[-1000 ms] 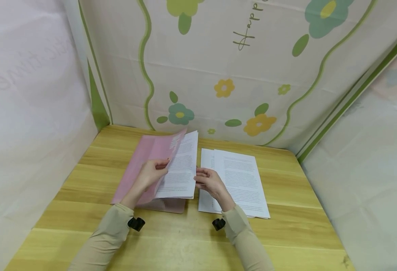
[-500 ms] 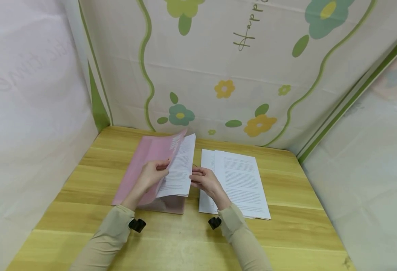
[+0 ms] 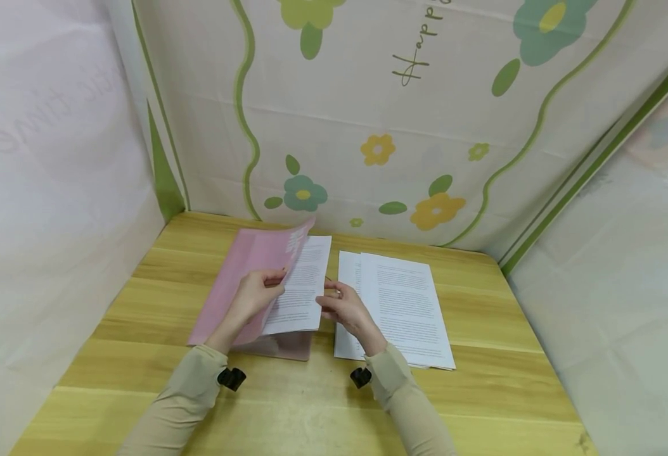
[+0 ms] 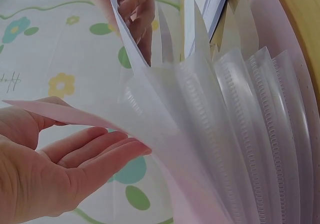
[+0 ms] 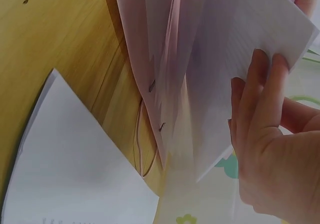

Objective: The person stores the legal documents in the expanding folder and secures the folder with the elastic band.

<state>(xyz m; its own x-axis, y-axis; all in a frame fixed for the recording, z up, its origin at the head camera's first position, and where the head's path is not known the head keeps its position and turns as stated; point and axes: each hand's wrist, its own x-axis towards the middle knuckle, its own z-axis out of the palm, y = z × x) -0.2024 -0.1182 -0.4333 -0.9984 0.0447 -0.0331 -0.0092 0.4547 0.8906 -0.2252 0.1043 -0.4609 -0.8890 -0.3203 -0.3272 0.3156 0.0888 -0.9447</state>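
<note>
A pink display book [image 3: 256,250] lies on the left of the table with its front cover raised. My left hand [image 3: 251,294] pinches that cover by its edge, thumb on one face and fingers behind. Clear plastic pockets [image 4: 230,99] fan out under the cover in the left wrist view. Printed sheets [image 3: 302,288] stand partly inside the book, their left part hidden by the cover. At their right edge, my right hand [image 3: 352,311] pinches them between thumb and fingers; its fingertips [image 5: 260,57] press on the paper's face in the right wrist view.
Right of the book lies a loose stack of printed paper [image 3: 405,310], close under my right forearm. A thin elastic cord [image 5: 139,139] loops from the book's edge. Printed fabric walls [image 3: 368,95] enclose the wooden table [image 3: 305,405] at the back and sides.
My right hand has shifted slightly left with the sheets, whose top edge now sits lower, nearer me. My left hand keeps its hold on the cover, nearly still.
</note>
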